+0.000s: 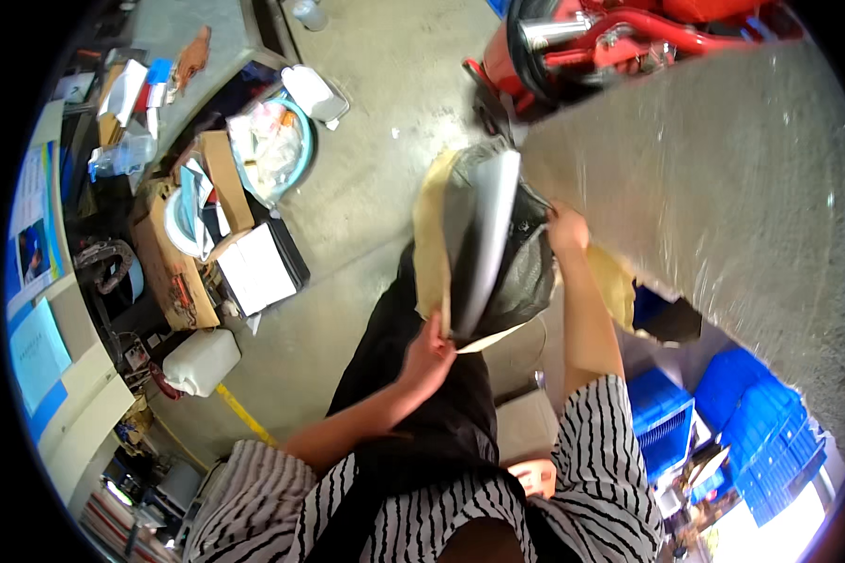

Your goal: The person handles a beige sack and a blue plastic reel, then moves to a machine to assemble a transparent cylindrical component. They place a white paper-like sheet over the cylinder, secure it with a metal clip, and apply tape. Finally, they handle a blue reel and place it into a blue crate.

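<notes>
Down at 5 o'clock there's stacked blue plastic crates (756,427), and a big grey plastic-wrapped slab (723,188) crowds in from 2 o'clock. Left hand (429,357) is pinched shut on the bottom corner of a flat grey panel in black plastic bag and tan paper wrap (483,244). Right hand (567,228) grips its right edge. The panel sits dead centre, long axis running 6 to 12. White plastic jug (200,361) sits at 8 o'clock.
</notes>
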Motion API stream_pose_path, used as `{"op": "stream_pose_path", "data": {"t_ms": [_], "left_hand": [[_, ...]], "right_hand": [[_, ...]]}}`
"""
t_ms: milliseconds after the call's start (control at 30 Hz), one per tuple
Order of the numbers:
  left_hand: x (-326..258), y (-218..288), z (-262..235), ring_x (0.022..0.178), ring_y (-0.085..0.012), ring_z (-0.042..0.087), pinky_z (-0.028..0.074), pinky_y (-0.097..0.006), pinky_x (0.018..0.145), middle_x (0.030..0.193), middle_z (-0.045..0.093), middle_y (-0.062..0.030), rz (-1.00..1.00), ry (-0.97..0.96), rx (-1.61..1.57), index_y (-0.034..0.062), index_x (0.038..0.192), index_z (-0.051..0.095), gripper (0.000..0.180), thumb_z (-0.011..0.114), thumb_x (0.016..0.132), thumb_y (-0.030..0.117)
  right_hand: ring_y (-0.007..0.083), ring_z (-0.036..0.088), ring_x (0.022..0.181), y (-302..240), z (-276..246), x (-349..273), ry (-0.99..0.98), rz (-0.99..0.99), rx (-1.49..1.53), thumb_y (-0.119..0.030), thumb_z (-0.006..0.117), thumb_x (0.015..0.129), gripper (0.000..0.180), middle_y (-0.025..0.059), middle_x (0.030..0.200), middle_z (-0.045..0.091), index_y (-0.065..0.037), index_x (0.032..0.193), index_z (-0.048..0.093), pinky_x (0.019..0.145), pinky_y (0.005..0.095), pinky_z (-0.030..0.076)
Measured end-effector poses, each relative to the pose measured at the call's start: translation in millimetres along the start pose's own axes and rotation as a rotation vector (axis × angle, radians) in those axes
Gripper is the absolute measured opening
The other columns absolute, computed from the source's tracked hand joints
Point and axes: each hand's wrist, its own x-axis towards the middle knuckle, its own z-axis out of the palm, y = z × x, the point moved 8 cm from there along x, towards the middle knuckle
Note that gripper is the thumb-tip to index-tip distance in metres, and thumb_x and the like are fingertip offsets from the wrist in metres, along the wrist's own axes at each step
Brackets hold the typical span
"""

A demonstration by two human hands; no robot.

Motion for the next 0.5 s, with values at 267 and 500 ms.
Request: {"op": "stream_pose_path", "data": {"t_ms": [267, 500], "left_hand": [[48.1, 60.1, 71.1, 0.12, -0.025, 0.051, 0.04, -0.036, 0.101, 0.143, 0.039, -0.0196, 0.09, -0.664, -0.541, 0.0152, 0.15, -0.008, 0.082, 0.052, 0.097, 0.027], [126.8, -49.3, -105.3, 0.106, -0.0267, 0.061, 0.046, -0.036, 0.094, 0.11, 0.064, -0.0159, 0.041, -0.424, 0.099, 0.0112, 0.142, 0.033, 0.058, 0.058, 0.09, 0.02]], "right_hand": [[0.0334, 0.051, 0.116, -70.7, -95.9, -32.0, 0.523, -0.37, 0.022, -0.012, 0.06, 0.087, 0.041, 0.0176, 0.126, 0.056, -0.003, 0.126, 0.054, 0.097, 0.0394, 0.041], [0.0332, 0.058, 0.104, -232.3, 85.3, -50.0, 0.019, -0.516, 0.205, -0.007, 0.06, 0.084, 0.031, 0.0162, 0.119, 0.057, -0.006, 0.115, 0.059, 0.09, 0.0392, 0.046]]}}
